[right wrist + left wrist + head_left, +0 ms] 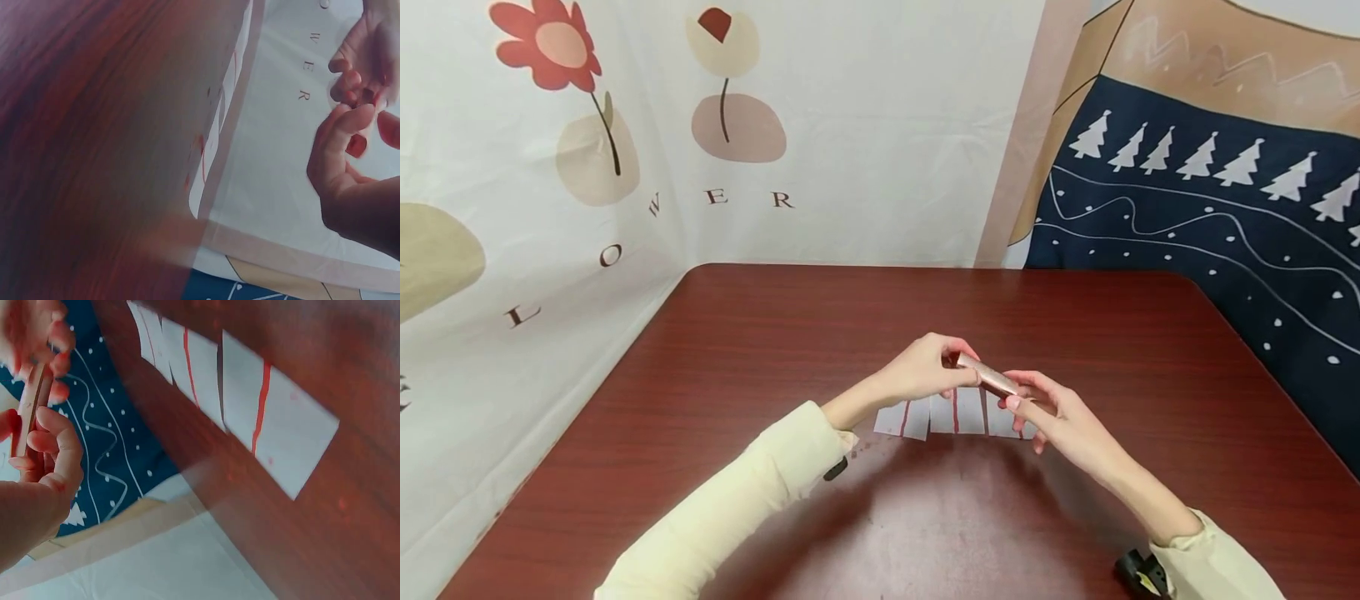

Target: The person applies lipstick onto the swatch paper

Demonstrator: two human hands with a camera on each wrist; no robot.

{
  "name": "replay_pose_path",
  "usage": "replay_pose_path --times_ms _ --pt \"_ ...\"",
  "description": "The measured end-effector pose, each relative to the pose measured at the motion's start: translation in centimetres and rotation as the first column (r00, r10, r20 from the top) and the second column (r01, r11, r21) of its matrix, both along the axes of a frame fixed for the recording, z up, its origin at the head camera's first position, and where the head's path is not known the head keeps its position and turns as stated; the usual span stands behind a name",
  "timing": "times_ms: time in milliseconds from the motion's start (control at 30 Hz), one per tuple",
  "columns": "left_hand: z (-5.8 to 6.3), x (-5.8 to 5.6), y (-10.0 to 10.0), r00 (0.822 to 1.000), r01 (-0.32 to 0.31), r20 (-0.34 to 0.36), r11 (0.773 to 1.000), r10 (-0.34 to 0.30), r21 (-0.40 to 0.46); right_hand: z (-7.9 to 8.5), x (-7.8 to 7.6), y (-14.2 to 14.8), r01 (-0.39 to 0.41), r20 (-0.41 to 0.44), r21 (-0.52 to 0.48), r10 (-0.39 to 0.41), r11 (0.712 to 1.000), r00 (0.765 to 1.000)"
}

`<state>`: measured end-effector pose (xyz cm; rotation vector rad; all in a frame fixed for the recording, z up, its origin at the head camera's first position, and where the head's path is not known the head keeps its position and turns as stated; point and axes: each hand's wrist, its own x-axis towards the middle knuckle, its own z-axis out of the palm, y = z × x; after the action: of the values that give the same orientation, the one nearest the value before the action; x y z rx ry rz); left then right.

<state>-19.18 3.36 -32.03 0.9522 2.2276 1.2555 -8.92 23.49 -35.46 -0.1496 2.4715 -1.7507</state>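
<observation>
Above the paper pieces, a slim, shiny rose-gold lipstick tube (988, 377) is held between both hands. My left hand (925, 367) grips its left end with thumb and fingers. At the other end, my right hand (1060, 417) pinches the tube with thumb and fingertips. The left wrist view shows the tube (28, 409) as a long straight bar, with the right hand (28, 328) blurred at its far end. Red marks show on several fingertips. Below lie three white paper pieces (942, 415) in a row, each with a red stripe across it.
The dark reddish-brown table (820, 317) carries small red smudges near the papers. A pale flower-print cloth (880, 125) hangs behind and to the left, a navy tree-print cloth (1165, 208) to the right. Black wrist devices (1138, 575) sit at both cuffs.
</observation>
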Motion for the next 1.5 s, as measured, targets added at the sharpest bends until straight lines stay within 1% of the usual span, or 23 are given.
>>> replay_pose_path --times_ms 67,133,233,300,433,567,667,767,833,1000,1167,1367,1433,1500 --pt "0.1 -0.6 -0.2 0.999 -0.038 -0.02 0.999 0.037 -0.022 -0.3 0.1 0.1 0.01 0.001 0.029 -0.01 1.0 1.0" --pt "0.2 -1.3 -0.4 0.995 -0.064 -0.081 0.997 0.06 -0.047 -0.6 0.2 0.3 0.015 0.001 0.057 -0.015 0.998 1.0" --pt "0.1 -2.4 -0.3 0.98 -0.094 -0.182 0.991 0.075 -0.095 -0.9 0.5 0.8 0.02 0.0 0.098 -0.02 0.995 1.0" --pt "-0.3 -3.1 0.1 0.965 -0.11 -0.252 0.985 0.073 -0.134 -1.0 0.8 1.2 0.019 -0.004 0.128 -0.018 0.992 1.0" --pt "-1.2 -4.2 1.3 0.948 -0.14 -0.313 0.965 0.065 -0.223 -0.9 1.2 2.1 0.009 -0.022 0.191 -0.004 0.982 1.0" --pt "-1.9 -4.7 2.2 0.939 -0.173 -0.338 0.936 0.063 -0.306 -0.6 1.4 2.6 0.001 -0.02 0.231 0.003 0.973 1.0" --pt "-2.3 -4.7 2.7 0.939 -0.186 -0.338 0.919 0.063 -0.346 -0.5 1.5 2.7 -0.002 -0.013 0.251 0.005 0.968 1.0" --pt "-2.7 -4.7 3.0 0.943 -0.183 -0.327 0.913 0.059 -0.364 -0.5 1.6 2.6 -0.01 -0.004 0.265 0.011 0.964 1.0" --pt "-2.9 -4.6 3.0 0.946 -0.177 -0.321 0.913 0.055 -0.367 -0.6 1.7 2.5 -0.019 0.005 0.269 0.018 0.963 1.0" --pt "-3.3 -4.2 2.5 0.953 -0.165 -0.297 0.921 0.057 -0.353 -0.8 1.9 2.1 -0.044 0.016 0.28 0.041 0.959 0.999" --pt "-3.4 -4.3 2.3 0.958 -0.161 -0.279 0.923 0.061 -0.351 -0.8 1.8 2.2 -0.048 0.006 0.306 0.048 0.951 0.999" --pt "-3.9 -4.3 2.0 0.966 -0.119 -0.258 0.915 0.017 -0.385 -0.7 2.0 2.1 -0.045 -0.009 0.315 0.05 0.948 0.999" --pt "-3.9 -4.2 1.8 0.968 -0.106 -0.252 0.913 0.004 -0.394 -0.7 2.0 2.2 -0.045 -0.015 0.312 0.052 0.949 0.999" --pt "-3.9 -4.1 1.4 0.971 -0.101 -0.241 0.915 0.004 -0.391 -0.7 2.0 2.3 -0.042 -0.024 0.313 0.053 0.949 0.998"
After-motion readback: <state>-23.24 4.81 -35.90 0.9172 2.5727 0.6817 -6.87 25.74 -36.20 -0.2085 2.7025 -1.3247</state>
